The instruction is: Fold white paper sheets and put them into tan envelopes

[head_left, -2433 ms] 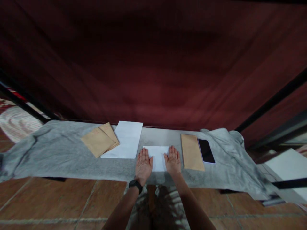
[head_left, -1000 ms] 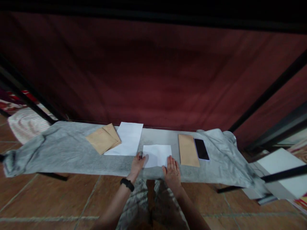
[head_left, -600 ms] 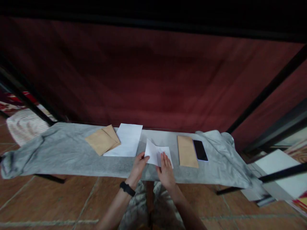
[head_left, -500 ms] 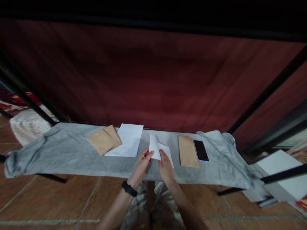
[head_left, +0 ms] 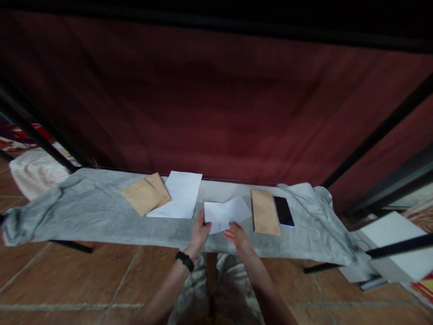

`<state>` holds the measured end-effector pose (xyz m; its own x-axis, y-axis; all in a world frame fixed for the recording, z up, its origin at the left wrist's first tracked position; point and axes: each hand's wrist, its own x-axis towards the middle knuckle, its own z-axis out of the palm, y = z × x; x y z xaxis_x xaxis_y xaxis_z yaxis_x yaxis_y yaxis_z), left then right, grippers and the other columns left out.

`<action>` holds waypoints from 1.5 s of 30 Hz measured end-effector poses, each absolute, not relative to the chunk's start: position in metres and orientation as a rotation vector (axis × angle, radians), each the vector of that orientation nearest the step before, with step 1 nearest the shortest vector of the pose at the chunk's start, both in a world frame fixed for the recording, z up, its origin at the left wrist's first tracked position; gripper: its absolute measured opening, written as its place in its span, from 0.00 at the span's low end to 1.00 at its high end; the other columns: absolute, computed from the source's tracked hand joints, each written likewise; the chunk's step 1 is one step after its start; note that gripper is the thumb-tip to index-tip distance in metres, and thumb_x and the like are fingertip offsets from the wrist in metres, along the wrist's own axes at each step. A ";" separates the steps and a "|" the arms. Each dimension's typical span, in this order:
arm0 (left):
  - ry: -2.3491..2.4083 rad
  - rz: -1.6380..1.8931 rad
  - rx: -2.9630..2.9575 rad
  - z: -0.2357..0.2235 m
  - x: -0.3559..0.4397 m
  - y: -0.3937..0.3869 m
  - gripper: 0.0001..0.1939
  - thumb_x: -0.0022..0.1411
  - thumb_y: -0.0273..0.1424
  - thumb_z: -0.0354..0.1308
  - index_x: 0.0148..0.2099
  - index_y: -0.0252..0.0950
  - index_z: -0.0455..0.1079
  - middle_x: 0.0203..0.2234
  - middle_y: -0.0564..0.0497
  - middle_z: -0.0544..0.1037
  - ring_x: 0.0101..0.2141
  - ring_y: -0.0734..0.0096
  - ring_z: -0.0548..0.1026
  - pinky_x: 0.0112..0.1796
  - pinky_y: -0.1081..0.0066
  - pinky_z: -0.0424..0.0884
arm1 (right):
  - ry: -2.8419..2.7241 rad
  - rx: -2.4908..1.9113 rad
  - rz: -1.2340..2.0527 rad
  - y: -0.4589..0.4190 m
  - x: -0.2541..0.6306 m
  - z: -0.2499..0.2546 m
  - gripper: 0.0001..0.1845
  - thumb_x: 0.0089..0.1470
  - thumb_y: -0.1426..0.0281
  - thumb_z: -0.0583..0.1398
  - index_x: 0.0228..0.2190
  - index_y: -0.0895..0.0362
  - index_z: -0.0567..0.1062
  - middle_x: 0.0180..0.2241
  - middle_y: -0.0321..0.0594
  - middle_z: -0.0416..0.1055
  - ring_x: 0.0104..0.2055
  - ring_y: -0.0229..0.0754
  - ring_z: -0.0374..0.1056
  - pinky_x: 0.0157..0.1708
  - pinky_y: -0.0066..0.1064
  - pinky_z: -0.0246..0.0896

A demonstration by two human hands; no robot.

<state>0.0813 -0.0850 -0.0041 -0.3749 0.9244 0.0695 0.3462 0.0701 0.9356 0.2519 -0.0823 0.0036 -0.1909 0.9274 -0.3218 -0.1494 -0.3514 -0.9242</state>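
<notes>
A white sheet of paper (head_left: 219,215), creased across its middle, is held just over the grey cloth in front of me. My left hand (head_left: 200,229) pinches its left edge, thumb on top. At its lower edge, my right hand (head_left: 236,234) grips the sheet between thumb and fingers. The sheet's right part rises and spreads toward a brown envelope (head_left: 265,212). Left of my hands lies a flat stack of white paper (head_left: 182,194), its left side partly under brown envelopes (head_left: 144,196).
A phone (head_left: 283,211) with a dark screen lies beside the right envelope. Grey cloth (head_left: 98,212) covers the narrow bench. Behind it hangs a dark red panel (head_left: 216,113), with black metal bars at both sides. A white box (head_left: 395,239) stands at the far right.
The folded white sheet has been opened out and now lies wider between my hands. My right hand has moved slightly right and down along its lower edge.
</notes>
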 end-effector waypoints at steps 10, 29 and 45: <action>1.956 1.088 1.507 -0.019 0.059 -0.076 0.39 0.52 0.20 0.51 0.68 0.34 0.58 0.52 0.42 0.77 0.51 0.57 0.75 0.56 0.58 0.70 | -1.406 -1.357 1.266 -0.089 0.268 -0.013 0.29 0.59 0.47 0.53 0.45 0.55 0.79 0.45 0.49 0.80 0.47 0.51 0.75 0.50 0.46 0.69; 2.008 0.612 2.229 -0.034 0.121 -0.093 0.29 0.72 0.40 0.42 0.70 0.33 0.55 0.67 0.41 0.60 0.68 0.59 0.54 0.66 0.53 0.51 | -2.147 -1.477 -0.036 -0.081 0.263 -0.060 0.29 0.69 0.67 0.44 0.67 0.61 0.55 0.67 0.53 0.56 0.69 0.51 0.52 0.66 0.50 0.46; 2.362 0.422 2.191 -0.039 0.089 -0.103 0.31 0.73 0.40 0.39 0.71 0.27 0.53 0.67 0.39 0.59 0.68 0.58 0.55 0.65 0.55 0.55 | -2.059 -1.643 -0.003 -0.068 0.257 -0.053 0.30 0.70 0.64 0.41 0.65 0.68 0.59 0.66 0.57 0.58 0.69 0.52 0.52 0.65 0.49 0.48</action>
